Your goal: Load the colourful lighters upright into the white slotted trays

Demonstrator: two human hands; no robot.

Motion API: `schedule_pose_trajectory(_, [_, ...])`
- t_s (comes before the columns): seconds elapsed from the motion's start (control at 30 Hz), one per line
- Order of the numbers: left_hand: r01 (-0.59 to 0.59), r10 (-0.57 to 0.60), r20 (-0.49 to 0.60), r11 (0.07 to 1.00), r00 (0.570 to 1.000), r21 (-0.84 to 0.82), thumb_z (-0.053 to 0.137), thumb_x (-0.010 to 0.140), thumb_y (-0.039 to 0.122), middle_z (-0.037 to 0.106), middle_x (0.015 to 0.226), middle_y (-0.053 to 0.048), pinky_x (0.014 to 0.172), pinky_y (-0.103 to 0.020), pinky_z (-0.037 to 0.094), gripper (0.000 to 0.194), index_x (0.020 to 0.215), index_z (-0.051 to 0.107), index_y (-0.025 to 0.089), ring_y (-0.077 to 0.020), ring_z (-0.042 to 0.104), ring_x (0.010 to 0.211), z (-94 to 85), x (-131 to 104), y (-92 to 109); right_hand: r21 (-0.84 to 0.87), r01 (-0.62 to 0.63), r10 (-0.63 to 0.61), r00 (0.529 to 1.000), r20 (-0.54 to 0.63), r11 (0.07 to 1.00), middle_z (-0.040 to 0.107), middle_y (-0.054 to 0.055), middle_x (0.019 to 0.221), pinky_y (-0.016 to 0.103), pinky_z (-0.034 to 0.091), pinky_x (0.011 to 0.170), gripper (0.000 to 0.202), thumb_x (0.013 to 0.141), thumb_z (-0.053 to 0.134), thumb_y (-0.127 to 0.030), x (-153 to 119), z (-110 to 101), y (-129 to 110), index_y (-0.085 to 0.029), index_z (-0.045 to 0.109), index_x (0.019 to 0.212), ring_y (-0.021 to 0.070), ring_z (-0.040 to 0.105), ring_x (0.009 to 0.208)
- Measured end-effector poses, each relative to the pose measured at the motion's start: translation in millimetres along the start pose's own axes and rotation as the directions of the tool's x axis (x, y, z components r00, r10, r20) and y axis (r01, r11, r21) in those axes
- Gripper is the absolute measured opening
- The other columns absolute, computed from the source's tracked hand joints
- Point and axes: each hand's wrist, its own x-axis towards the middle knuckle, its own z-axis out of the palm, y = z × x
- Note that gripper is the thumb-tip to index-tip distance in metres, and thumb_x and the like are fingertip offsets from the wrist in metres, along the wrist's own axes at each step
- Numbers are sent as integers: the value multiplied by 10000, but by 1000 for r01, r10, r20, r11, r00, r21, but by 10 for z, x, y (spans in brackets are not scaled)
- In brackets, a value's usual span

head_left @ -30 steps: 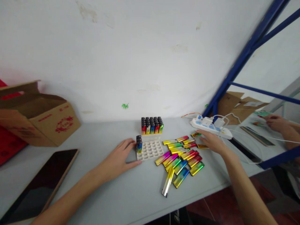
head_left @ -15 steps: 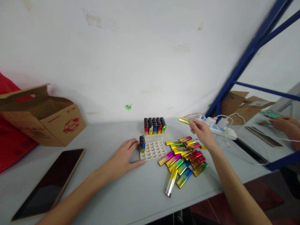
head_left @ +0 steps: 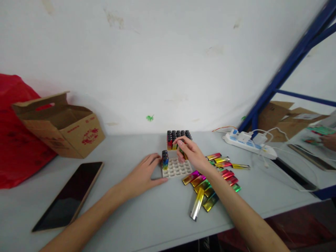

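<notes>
A white tray (head_left: pixel 176 168) with rows of round-edged holes lies on the grey table. Several lighters (head_left: pixel 165 161) with black tops stand upright in its left column. My left hand (head_left: pixel 143 176) rests at the tray's left edge, thumb and fingers spread, the thumb by the front corner. Above the tray, my right hand (head_left: pixel 191 152) pinches a lighter (head_left: pixel 184 154), mostly hidden by the fingers. Right of the tray lies a pile of shiny coloured lighters (head_left: pixel 201 178), partly under my right forearm. Behind stands a second block of upright lighters (head_left: pixel 172 138), partly covered by my right hand.
At the left are a dark tablet (head_left: pixel 69 196), an open cardboard box (head_left: pixel 78 136) and a red bag (head_left: pixel 15 133). A power strip (head_left: pixel 249 145) with plugs and cables lies at the right, near a blue metal frame (head_left: pixel 275 82). Another person's hand (head_left: pixel 329 140) shows at the far right.
My right hand has carried the lighter leftward from beyond the pile to above the tray, turning it more upright. My left hand stays by the tray. The view has shifted slightly.
</notes>
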Motion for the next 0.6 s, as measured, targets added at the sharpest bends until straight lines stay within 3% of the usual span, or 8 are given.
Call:
schedule_pose_trajectory(0.1, [3,-2,6,1000,1000,-5,862,1184,785,799,1770,-200,1459,-632,628,733,1685,776,256,-461,768,1665,1,5,-2,37,-80,81,997,-16,996,390,-131,683,271,269,529,854,905,897,-1118,-18,90,54,-303,703,1076,126,304,558])
schedule_pose_trajectory(0.2, [-1,1,5,1000,1000,-14,863,1180,794,798,1764,-208,1457,-635,631,740,1670,784,246,-470,768,1664,-2,10,-5,56,-176,181,980,-81,983,332,-118,666,281,191,538,927,836,845,-1199,-24,142,106,-299,627,879,119,233,578])
schedule_pose_trajectory(0.37, [-8,8,-2,1000,1000,-6,873,1172,796,804,1757,-194,1444,-629,645,724,1656,796,263,-466,779,1649,-10,12,0,24,-225,225,952,-210,974,279,-85,600,315,185,530,908,940,682,-1167,-19,198,196,-331,439,683,134,216,573])
schedule_pose_trajectory(0.5, [-8,8,-1,1000,1000,-6,859,1180,802,797,1767,-201,1460,-634,629,731,1659,792,253,-464,766,1667,-10,9,5,3,-216,211,950,-228,976,298,-71,585,319,187,499,744,1071,619,-930,-37,195,235,-336,426,666,139,207,546])
schedule_pose_trajectory(0.6, [-2,2,-5,1000,1000,-22,886,1164,788,802,1764,-194,1462,-647,629,728,1670,797,272,-473,767,1668,-12,6,8,3,-196,192,956,-224,981,317,-65,594,316,183,490,731,1070,609,-921,-51,190,243,-334,441,669,139,220,536])
